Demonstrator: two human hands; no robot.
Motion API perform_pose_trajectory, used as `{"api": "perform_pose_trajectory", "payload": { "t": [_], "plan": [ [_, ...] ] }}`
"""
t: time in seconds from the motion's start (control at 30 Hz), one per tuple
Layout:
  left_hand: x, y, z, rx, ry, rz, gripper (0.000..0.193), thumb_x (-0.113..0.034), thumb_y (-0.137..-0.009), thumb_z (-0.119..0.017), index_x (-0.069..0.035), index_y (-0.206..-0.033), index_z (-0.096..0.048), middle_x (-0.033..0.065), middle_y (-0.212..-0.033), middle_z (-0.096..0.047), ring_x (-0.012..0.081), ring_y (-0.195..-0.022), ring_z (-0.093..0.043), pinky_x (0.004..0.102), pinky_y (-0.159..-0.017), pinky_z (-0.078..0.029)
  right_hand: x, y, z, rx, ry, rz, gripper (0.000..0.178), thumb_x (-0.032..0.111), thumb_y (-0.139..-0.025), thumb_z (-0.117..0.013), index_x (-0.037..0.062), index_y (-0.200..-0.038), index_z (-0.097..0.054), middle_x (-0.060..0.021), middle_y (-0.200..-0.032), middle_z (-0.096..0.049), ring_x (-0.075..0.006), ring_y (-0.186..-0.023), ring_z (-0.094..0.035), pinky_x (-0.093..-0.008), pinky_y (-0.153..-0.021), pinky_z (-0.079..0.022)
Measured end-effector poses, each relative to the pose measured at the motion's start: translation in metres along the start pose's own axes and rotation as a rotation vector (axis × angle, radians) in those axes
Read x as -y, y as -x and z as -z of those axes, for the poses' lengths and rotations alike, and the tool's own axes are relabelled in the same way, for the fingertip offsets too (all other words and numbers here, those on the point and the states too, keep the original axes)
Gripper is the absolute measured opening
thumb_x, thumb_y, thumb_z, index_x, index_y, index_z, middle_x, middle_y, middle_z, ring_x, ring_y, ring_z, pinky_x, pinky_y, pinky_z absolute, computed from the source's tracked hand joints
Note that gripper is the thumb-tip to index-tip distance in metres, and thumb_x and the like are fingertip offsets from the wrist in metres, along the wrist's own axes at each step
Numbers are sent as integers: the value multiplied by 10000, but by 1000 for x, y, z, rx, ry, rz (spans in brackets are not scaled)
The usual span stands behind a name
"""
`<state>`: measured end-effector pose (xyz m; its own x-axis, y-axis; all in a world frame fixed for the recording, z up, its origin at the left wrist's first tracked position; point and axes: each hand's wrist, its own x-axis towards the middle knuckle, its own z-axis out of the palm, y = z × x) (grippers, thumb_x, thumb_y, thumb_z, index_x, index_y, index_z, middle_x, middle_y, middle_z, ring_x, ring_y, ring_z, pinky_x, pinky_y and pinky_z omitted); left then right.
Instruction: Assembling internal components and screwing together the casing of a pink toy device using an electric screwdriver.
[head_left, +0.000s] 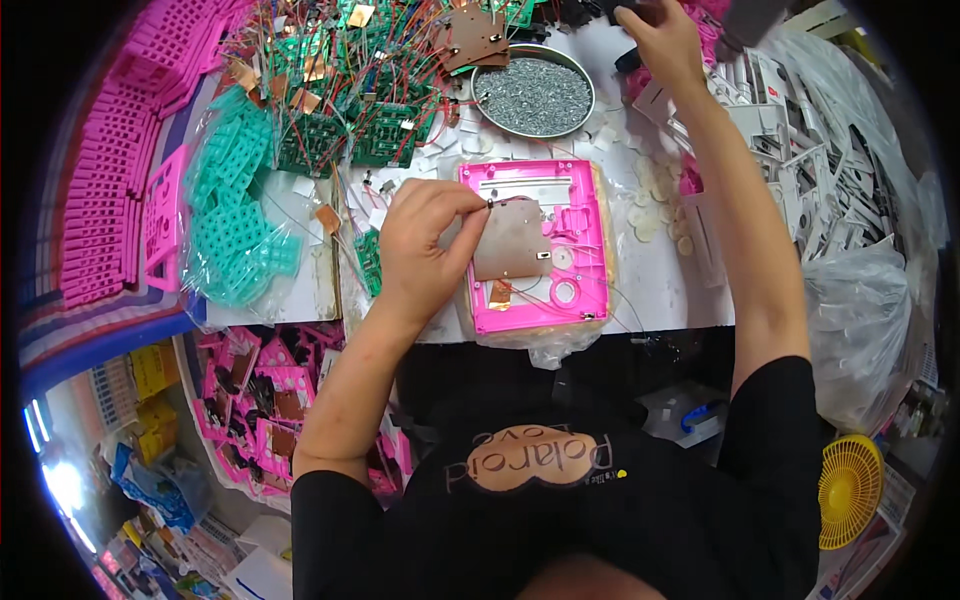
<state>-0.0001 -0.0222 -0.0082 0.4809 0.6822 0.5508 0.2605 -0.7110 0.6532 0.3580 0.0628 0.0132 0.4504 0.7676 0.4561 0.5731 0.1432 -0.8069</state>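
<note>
A bright pink plastic casing lies on a plastic-wrapped pad in front of me. On it rests a brown circuit board, with thin wires and a copper-coloured piece at its lower edge. My left hand pinches the board's upper left corner, thumb and forefinger together, by a small black part. My right hand reaches to the far right, its fingers curled at a dark object; the picture's upper edge partly cuts it off, so what it holds cannot be made out.
A round tin of small screws stands beyond the casing. Wired green circuit boards heap at far left, beside teal plastic parts and pink baskets. White parts pile at right; pink casings fill a container below left.
</note>
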Motion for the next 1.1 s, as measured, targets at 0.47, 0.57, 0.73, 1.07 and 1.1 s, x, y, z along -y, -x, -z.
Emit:
{"api": "perform_pose_trajectory", "payload": {
  "t": [0.47,0.57,0.73,1.07,1.1],
  "plan": [
    [10,-18,10,130,42,-120,146,-6,-800,-771,-52,-933,-733,66,-973,-718,250,-922,-634,349,-838,-481,120,167,45,838,180,506,580,-37,-706,-751,26,-1268,-618,-136,-1133,-680,-350,-1026,-634,-419,-872,-552],
    [4,-36,17,331,15,-193,143,-49,-786,-774,-49,-917,-717,77,-925,-695,279,-906,-632,383,-810,-495,114,165,38,840,57,394,636,-34,-705,-732,47,-1319,-589,-128,-1099,-692,-345,-1052,-620,-419,-896,-545],
    [4,-53,18,516,-24,-259,132,-53,-785,-764,-37,-868,-662,88,-866,-641,311,-849,-601,410,-757,-492,116,168,35,845,93,288,636,-9,-721,-736,59,-1330,-567,-116,-1098,-687,-338,-1047,-611,-438,-898,-528],
    [2,-71,24,673,-91,-395,148,-44,-782,-744,-36,-897,-651,95,-874,-628,325,-844,-617,444,-739,-510,111,164,28,877,126,456,584,-3,-709,-748,67,-1270,-601,-104,-1066,-677,-338,-1010,-596,-437,-903,-512],
    [2,-71,24,679,-108,-397,140,-45,-785,-737,-37,-899,-656,96,-872,-628,325,-845,-623,442,-738,-514,111,163,27,882,132,457,580,-2,-706,-749,63,-1264,-604,-104,-1063,-677,-337,-1010,-596,-436,-904,-512]
  ]
}}
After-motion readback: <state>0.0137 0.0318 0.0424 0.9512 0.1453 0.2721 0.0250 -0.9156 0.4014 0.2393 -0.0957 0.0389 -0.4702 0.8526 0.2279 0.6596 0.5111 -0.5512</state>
